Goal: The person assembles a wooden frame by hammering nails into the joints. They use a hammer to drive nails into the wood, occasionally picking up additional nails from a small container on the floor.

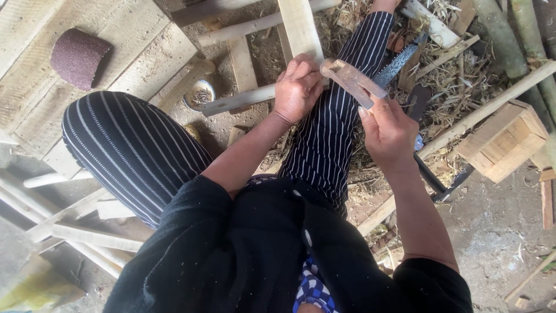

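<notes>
Black sleeves lead to both hands: left hand [297,88] clenched on the pale wooden slat [301,26], right hand [389,132] grasping a flat metal blade [353,81] at 12 o'clock. Should the blade skid, it could nick the knuckles just beside.

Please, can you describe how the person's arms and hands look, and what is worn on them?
Both arms come out of black sleeves flecked with pale dust; the sleeves are pushed up near the elbows, so the forearms are bare. The left hand and the right hand wear no gloves. A thin band seems to circle the left wrist; no ring or watch is visible. The right thumbnail looks rather long.
</notes>
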